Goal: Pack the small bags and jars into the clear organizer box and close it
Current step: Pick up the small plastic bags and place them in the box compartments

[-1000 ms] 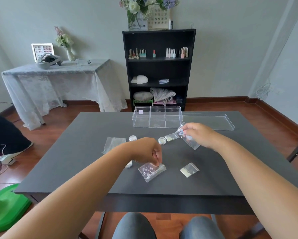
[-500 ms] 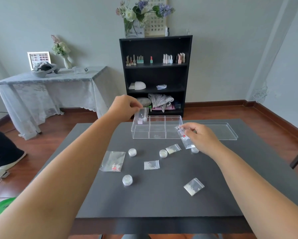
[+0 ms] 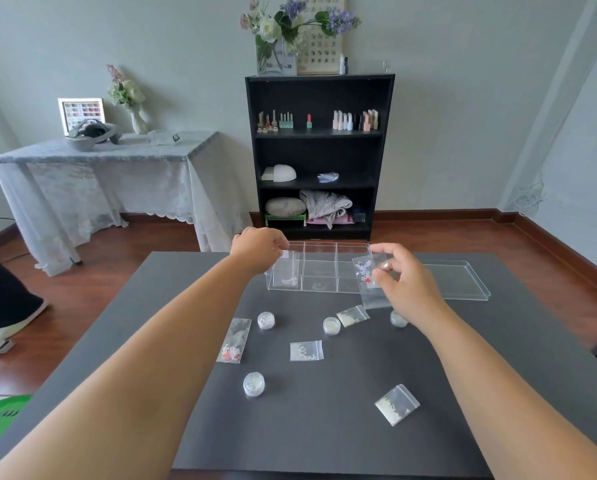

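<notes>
right hand (image 3: 402, 284) grip is pinched on a small clear zip bag of white and red bits (image 3: 369, 277), long side upright, right beside the clear compartmented organizer box (image 3: 319, 268)'s right end; left hand (image 3: 257, 249) grip looks empty over the left end

Near table (image 3: 324, 441) edge is open – only one bag (image 3: 396, 404) and one jar (image 3: 254, 384) lie there. Mid-table is cluttered: jars (image 3: 266, 320) and bags (image 3: 306, 350) well apart, with passable gaps. The left hand (image 3: 255, 249) covers the organizer box (image 3: 319, 268) left compartment; middle compartments stand open from above.
</notes>
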A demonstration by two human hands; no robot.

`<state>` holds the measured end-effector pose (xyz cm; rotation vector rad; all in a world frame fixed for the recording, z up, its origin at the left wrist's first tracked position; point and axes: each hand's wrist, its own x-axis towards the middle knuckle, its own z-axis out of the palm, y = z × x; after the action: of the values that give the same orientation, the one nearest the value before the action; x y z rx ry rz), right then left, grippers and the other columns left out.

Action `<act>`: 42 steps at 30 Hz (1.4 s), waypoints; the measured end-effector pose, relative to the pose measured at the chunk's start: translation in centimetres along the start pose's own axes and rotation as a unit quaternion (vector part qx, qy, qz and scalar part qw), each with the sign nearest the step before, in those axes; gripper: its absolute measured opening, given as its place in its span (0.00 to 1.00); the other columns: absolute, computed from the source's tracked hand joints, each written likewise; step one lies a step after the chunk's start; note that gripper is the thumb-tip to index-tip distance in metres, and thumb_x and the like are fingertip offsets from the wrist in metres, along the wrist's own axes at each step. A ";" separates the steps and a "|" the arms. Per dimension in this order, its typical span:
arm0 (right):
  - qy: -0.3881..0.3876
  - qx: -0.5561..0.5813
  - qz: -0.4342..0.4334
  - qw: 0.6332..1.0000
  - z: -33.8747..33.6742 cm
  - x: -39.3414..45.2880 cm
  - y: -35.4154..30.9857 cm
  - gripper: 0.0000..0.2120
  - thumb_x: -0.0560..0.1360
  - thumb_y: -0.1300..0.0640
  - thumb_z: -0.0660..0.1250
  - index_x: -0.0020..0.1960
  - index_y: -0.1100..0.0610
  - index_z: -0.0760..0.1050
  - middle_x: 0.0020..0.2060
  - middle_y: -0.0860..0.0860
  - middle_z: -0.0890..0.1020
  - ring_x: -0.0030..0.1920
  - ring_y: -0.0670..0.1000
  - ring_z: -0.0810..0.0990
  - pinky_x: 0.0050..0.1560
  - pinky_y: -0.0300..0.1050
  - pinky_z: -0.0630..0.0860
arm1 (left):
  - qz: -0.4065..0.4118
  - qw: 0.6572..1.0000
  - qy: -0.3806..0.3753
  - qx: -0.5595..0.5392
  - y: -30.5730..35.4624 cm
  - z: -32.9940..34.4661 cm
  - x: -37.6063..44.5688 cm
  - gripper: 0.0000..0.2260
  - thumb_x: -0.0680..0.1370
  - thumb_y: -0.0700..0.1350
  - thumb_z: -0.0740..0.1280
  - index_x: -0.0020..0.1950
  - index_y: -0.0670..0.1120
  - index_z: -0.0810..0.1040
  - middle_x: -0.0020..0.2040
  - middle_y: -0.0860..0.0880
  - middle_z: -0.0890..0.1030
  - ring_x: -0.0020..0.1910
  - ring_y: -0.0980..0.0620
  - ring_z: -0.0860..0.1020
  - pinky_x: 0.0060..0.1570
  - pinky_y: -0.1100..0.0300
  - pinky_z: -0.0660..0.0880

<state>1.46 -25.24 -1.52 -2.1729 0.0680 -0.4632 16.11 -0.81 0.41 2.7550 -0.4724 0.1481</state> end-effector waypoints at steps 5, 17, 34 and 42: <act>0.008 0.024 -0.010 1.000 1.1 0.8 -0.5 0.15 0.76 0.59 0.63 0.57 0.41 0.72 0.39 0.40 0.83 0.30 0.41 0.73 0.34 0.39 0.70 | 0.003 1.000 -0.008 0.002 -0.9 0.8 0.1 0.09 0.78 0.46 0.63 0.47 0.60 0.80 0.51 0.54 0.82 0.58 0.46 0.72 0.58 0.50 0.70; 0.057 0.166 0.026 0.984 7.2 7.6 -5.9 0.09 0.76 0.62 0.64 0.52 0.50 0.76 0.36 0.50 0.84 0.31 0.45 0.82 0.42 0.46 0.83 | -0.038 0.976 0.138 -0.166 -3.7 0.4 -5.8 0.08 0.77 0.46 0.66 0.51 0.53 0.84 0.52 0.51 0.82 0.52 0.50 0.77 0.46 0.58 0.72; -0.107 -0.180 -0.015 0.978 13.5 9.5 -4.0 0.17 0.78 0.56 0.61 0.65 0.57 0.76 0.64 0.56 0.72 0.61 0.56 0.72 0.60 0.50 0.71 | -0.126 0.981 -0.144 -0.030 -8.8 -0.4 -13.6 0.33 0.66 0.64 0.73 0.68 0.56 0.70 0.63 0.50 0.66 0.63 0.45 0.62 0.63 0.52 0.63; -0.059 -0.282 -0.072 0.955 11.0 7.2 -2.7 0.26 0.77 0.46 0.58 0.74 0.46 0.60 0.69 0.52 0.66 0.63 0.59 0.64 0.60 0.53 0.66 | -0.115 0.980 -0.094 -0.129 -9.4 -0.4 -13.1 0.17 0.63 0.53 0.80 0.42 0.53 0.75 0.47 0.55 0.75 0.40 0.56 0.75 0.34 0.63 0.70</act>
<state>11.69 -16.74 -3.12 -2.7785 -0.0303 -0.4294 6.92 11.63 -4.22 2.5511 -0.1995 -0.2176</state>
